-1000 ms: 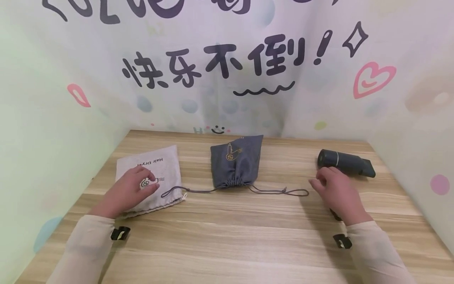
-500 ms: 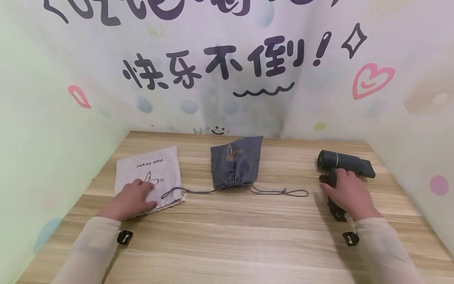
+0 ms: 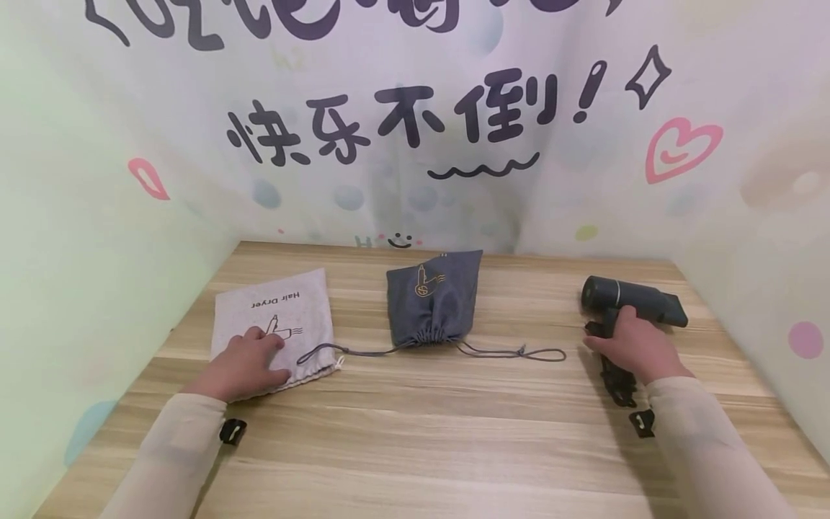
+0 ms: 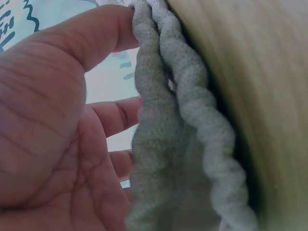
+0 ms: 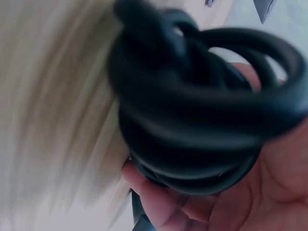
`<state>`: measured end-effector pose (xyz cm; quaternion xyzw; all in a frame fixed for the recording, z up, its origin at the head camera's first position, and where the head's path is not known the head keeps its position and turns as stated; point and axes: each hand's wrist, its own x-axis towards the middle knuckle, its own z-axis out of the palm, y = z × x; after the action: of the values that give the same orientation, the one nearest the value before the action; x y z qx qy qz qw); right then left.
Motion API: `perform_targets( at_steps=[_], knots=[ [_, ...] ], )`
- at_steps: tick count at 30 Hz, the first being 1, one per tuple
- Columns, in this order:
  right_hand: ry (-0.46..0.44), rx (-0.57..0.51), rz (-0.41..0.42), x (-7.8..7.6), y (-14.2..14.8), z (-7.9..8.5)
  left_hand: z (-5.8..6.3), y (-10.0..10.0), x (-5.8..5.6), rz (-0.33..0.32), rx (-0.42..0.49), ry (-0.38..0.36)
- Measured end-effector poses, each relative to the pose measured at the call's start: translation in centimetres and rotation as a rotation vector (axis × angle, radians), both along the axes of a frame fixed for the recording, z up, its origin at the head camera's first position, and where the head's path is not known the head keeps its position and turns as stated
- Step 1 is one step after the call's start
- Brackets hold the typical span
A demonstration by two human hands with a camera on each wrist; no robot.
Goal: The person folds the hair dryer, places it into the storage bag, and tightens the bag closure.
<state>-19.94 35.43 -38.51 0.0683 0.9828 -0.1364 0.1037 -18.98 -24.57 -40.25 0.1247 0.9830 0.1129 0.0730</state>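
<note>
The black hair dryer (image 3: 635, 300) lies at the right of the worktop (image 3: 415, 447); the right hand (image 3: 642, 349) grips its handle, fingers curled round; the coiled cord (image 5: 192, 110) bunches against that palm; at the left, the left hand (image 3: 243, 367) rests with relaxed fingers on the pale bag (image 3: 301, 311); between the hands lies the dark grey bag (image 3: 432, 299), mouth gathered, drawstrings spread sideways; a lettered backdrop (image 3: 389, 191) hangs behind.

On my head feed, a wood-grain table (image 3: 415, 454) spreads toward six o'clock. A pale cloth backdrop (image 3: 324, 209) hangs at twelve, bearing bold dark lettering (image 3: 410, 115); I see a pink heart (image 3: 653, 160) at two. A greenish-white wall (image 3: 65, 288) stands at nine, all in soft light.
</note>
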Motion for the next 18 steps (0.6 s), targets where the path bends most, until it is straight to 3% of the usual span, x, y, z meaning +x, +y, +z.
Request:
perform_targets(
  at_steps=[9, 18],
  knots=[
    [0.006, 0.034, 0.003, -0.59, 0.04, 0.01, 0.02, 0.48, -0.36, 0.028, -0.004, -0.036],
    [0.036, 0.035, 0.036, -1.01, -0.13, -0.27, 0.32, 0.55, -0.24, 0.044, -0.012, -0.026]
  ],
)
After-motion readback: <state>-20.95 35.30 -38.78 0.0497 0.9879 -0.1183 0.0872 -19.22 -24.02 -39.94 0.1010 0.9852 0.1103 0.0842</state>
